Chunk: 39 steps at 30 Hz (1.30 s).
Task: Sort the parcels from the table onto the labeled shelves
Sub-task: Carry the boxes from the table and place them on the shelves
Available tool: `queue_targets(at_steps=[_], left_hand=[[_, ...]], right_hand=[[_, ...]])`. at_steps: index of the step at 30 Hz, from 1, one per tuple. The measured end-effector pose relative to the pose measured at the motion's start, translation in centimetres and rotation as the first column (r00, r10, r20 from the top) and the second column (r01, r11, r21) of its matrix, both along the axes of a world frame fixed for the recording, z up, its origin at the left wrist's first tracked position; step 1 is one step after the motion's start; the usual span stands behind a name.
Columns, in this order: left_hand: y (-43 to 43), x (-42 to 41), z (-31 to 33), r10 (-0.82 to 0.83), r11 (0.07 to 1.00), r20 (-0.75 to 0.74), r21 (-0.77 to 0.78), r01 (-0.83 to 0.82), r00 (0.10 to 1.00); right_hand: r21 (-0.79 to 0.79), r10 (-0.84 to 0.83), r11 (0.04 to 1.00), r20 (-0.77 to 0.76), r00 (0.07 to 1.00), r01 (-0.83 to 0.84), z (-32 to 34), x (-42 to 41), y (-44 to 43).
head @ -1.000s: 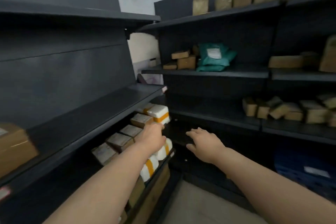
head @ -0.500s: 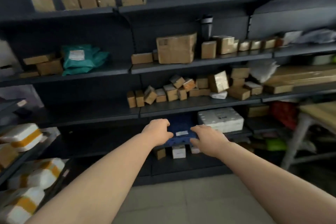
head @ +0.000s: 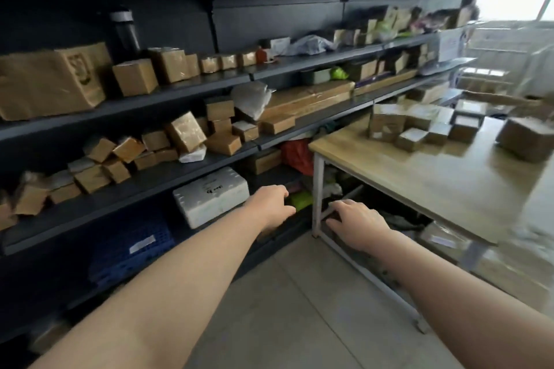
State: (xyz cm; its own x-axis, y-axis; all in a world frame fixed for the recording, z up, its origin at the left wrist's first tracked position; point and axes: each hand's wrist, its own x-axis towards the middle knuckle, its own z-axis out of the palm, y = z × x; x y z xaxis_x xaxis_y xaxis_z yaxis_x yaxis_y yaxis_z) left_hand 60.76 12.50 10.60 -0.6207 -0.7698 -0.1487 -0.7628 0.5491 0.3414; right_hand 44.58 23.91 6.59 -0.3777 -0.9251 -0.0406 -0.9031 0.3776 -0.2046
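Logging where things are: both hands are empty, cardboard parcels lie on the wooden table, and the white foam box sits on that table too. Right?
Not quite. The head view shows the white foam box low in the dark shelving, left of the wooden table, not on it. The rest holds: left hand and right hand are empty, cardboard parcels lie on the table.

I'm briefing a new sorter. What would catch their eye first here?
The left hand and right hand reach forward empty, low in the middle. A white foam box sits on a low dark shelf beside the left hand. Brown parcels cluster on the wooden table at right.
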Motion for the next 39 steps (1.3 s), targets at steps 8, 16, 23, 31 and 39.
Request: queue_targets(at_steps=[8, 16, 23, 31, 39], left_hand=[[-2.4, -14.9, -1.0, -0.232, 0.972, 0.007, 0.028, 0.232, 0.973], [-9.6, -29.3, -0.8, -0.355, 0.932, -0.032, 0.058, 0.357, 0.934], [-16.0, -38.6, -2.0, -0.371, 0.923, -0.046, 0.096, 0.374, 0.928], [-18.6, -48.0, -4.2, -0.391, 0.912, -0.038, 0.115, 0.393, 0.920], [-23.2, -58.5, -3.4, -0.363, 0.931, 0.012, 0.048, 0.362, 0.932]], right_hand=[[0.024, -0.253, 0.967, 0.040, 0.967, 0.253, -1.1, -12.1, 1.4], [0.074, -0.421, 0.905, 0.003, 0.907, 0.419, -0.4, -23.6, -3.7], [0.049, -0.517, 0.856, 0.059, 0.854, 0.515, -1.5, -30.6, -8.1], [0.078, -0.581, 0.813, 0.059, 0.812, 0.576, -2.4, -39.9, -10.0], [0.048, -0.529, 0.849, 0.082, 0.845, 0.527, -1.8, -51.4, -16.8]])
